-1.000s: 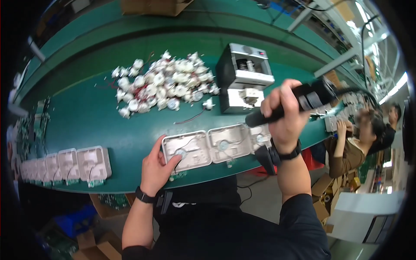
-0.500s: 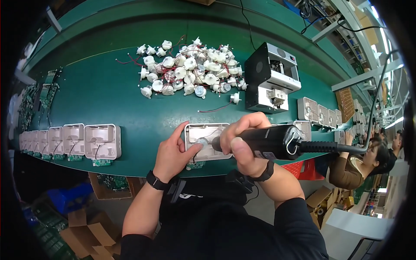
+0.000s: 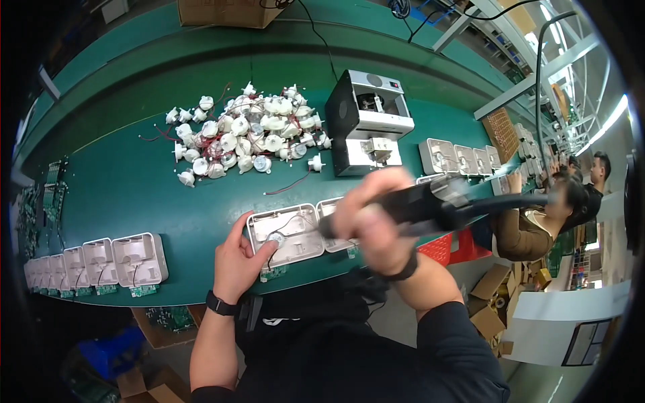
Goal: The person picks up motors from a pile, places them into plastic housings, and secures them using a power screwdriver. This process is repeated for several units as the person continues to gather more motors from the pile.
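My left hand point(image 3: 235, 263) grips the left end of a white plastic housing point(image 3: 300, 247); its thumb presses by a small round disc-like part point(image 3: 275, 238) inside. A thin wire runs within the housing, and a green circuit board point(image 3: 273, 273) sticks out below its near edge. In my right hand point(image 3: 376, 228), blurred by motion, is a black electric screwdriver point(image 3: 420, 207) with a thick cable. The tool lies nearly level, its nose pointing left over a second white housing point(image 3: 329, 213), which it partly hides. Its tip is too blurred to make out.
A heap of white motor-like parts with red wires point(image 3: 245, 134) lies at the back. Beside it stands a black-and-silver machine point(image 3: 373, 124). Housings line the bench at left point(image 3: 139, 258) and right point(image 3: 440, 154). A co-worker point(image 3: 527, 225) sits to the right.
The screwdriver and my right hand have drawn away from the held housing, uncovering its right part and another housing beside it. My view has shifted right. My left hand keeps its grip.
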A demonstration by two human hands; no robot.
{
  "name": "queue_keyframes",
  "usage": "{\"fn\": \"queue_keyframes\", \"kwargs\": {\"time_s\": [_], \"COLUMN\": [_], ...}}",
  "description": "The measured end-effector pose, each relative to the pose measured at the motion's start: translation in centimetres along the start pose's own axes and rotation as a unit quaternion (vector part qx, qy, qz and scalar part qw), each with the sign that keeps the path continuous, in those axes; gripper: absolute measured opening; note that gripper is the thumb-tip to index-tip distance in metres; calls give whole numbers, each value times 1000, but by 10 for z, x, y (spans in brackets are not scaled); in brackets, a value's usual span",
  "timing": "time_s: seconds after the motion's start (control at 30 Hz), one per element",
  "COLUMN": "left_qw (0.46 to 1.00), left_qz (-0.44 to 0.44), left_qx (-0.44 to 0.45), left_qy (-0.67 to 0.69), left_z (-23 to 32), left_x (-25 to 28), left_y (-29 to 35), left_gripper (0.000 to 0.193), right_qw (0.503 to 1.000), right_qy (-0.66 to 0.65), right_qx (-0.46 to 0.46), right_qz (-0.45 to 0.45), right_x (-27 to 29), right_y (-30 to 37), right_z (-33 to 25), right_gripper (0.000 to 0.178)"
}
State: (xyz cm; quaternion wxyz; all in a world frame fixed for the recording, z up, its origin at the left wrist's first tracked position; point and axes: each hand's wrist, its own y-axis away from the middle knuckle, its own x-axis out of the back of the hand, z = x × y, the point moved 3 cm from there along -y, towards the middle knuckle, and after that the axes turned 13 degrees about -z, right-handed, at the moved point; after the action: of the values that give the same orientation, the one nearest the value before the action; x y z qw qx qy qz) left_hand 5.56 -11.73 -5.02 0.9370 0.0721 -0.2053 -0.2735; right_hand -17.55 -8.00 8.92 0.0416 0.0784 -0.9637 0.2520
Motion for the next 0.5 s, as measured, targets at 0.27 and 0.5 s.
{"fn": "queue_keyframes", "kwargs": {"time_s": [0.27, 0.5], "left_qw": [1000, 1000], "left_qz": [-2, -1], "left_qx": [15, -10], "left_qy": [-27, -1], "left_z": [21, 3], "left_x": [3, -3], "left_y": [2, 0], "left_gripper": [84, 83], "right_qw": [973, 965], "right_qy": [81, 111], "right_qx": [64, -22], "right_qz": [209, 236], "right_x": [116, 118], "right_y": [-30, -40], "right_z": [-18, 1], "right_gripper": [13, 12]}}
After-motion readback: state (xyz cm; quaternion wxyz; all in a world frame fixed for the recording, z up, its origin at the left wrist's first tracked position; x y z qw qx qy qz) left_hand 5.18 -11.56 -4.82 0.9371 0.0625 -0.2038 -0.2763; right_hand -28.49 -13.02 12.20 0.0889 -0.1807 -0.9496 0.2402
